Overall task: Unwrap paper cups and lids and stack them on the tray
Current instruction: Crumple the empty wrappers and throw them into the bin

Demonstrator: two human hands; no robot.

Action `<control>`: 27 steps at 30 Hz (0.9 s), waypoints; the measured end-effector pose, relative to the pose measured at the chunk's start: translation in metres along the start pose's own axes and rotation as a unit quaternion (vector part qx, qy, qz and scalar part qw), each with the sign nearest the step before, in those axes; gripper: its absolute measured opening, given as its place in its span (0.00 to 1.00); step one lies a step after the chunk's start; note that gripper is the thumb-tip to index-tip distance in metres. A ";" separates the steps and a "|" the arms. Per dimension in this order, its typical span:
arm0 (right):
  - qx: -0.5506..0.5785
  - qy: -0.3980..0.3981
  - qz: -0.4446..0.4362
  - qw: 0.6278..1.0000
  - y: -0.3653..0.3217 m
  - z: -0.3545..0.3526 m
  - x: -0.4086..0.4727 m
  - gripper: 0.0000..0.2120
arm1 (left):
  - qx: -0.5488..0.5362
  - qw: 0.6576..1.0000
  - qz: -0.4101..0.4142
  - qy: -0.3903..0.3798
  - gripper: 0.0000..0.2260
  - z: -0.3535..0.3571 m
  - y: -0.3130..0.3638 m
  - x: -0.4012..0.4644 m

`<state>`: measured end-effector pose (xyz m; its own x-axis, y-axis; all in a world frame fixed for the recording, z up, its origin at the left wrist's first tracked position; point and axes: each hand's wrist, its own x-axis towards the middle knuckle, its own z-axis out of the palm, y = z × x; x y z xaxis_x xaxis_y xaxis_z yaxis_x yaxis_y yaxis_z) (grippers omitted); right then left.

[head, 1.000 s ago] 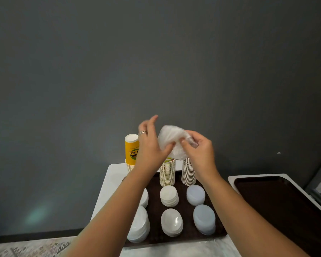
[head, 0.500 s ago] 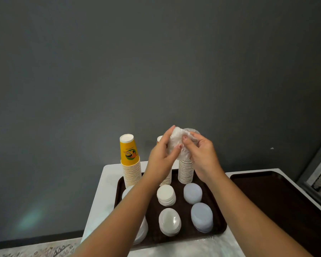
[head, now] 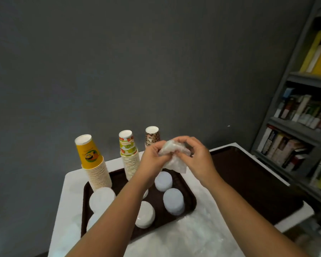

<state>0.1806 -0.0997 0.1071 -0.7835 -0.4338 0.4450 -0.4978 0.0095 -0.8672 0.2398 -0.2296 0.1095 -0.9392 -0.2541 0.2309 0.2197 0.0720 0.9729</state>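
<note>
Your white tabletop (head: 202,236) stands against a dark grey wall (head: 156,62), with a grey bookshelf (head: 304,115) full of books at your right. On it lies a dark brown tray (head: 190,201) carrying three upside-down cup stacks along its far side: the yellow stack (head: 93,162) at the left, the green-patterned stack (head: 129,153) in the middle, and the brown-patterned stack (head: 152,135) partly hidden behind your hands. In front of them sit low piles of white lids (head: 173,201). A second dark tray (head: 248,182) lies just beside it on the right.

Your left hand (head: 152,158) and right hand (head: 196,156) meet above the tray, the fingers of both curled round a crumpled plastic wrapper (head: 171,154), which hangs in the air over the lids.

Compared with half a second ago, your head has turned right, so far more of the bookshelf shows. Your hands have come lower, all three cup tops now stand clear, and the wrapper is squeezed smaller, with a loose flap hanging below.
</note>
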 end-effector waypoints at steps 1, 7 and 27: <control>-0.020 0.022 0.002 1.000 0.003 -0.011 -0.007 0.17 | -0.005 1.000 -0.007 -0.014 0.11 0.011 -0.005 0.002; -0.058 0.093 0.080 0.991 0.031 -0.080 -0.058 0.12 | -0.005 0.987 -0.044 -0.154 0.10 0.082 -0.029 0.004; -0.386 0.119 0.278 0.871 0.117 -0.254 -0.304 0.08 | 0.284 0.829 -0.005 -0.482 0.09 0.322 -0.137 -0.074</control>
<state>0.2658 0.2624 -0.0723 -0.9928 0.0296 0.1164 -0.0459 0.8023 -0.5952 0.1943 0.0898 -0.0450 -0.7749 0.6114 -0.1603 0.3083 0.5870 0.7486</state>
